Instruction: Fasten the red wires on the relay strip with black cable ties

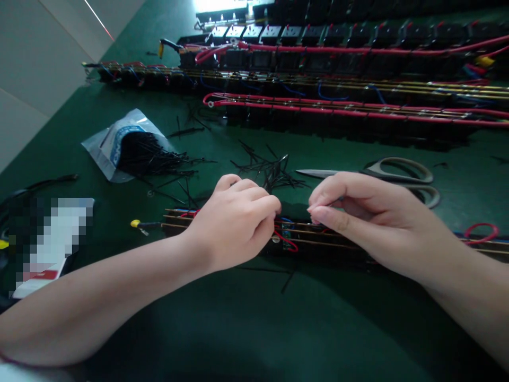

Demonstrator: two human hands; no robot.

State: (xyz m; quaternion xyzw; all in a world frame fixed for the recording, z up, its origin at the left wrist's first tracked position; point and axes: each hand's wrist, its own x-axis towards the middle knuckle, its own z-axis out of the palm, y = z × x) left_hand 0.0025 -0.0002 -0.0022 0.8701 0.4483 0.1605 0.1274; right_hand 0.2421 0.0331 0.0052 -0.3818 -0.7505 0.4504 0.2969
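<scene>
A long black strip of sockets with brass rails and wires [314,244] lies across the table under both hands. Over its left half, my left hand [238,223] is closed with curled fingers, and whatever they grip is hidden. Just to the right, my right hand [358,212] pinches thumb and forefinger together above the strip; a thin dark sliver shows near them, too small to name. Between the hands a red wire [292,246] loops over the strip. A yellow-sleeved terminal [135,224] sticks out at its left end.
Scissors [330,173] lie behind my right hand. Loose black cable ties [274,172] are scattered behind the strip, beside an open plastic bag [107,154] of more. Further socket strips with red cables [318,109] line the back. A partly blurred white object [59,239] lies at left.
</scene>
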